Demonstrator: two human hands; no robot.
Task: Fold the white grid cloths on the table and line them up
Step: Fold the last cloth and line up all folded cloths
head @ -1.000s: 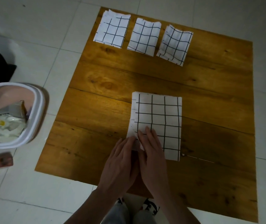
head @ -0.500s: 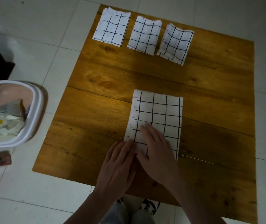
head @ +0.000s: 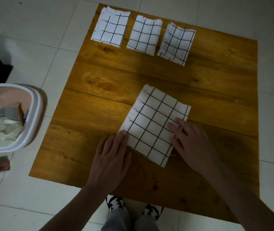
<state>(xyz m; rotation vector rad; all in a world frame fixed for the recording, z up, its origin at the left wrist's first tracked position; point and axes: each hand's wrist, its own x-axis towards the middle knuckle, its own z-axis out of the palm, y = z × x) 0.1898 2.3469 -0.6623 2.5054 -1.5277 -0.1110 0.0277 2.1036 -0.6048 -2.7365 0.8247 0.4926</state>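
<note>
So three folded cloths (head: 110,27) (head: 144,36) (head: 176,42) sit lined up along the counter (head: 99,100) far edge; fourth cloth (head: 154,124) mid-counter, half-folded, skewed; left hand (head: 111,157) flat at its near-left corner, right hand (head: 191,140) flat on its right edge, neither gripping; final fold and placement remain.
</note>
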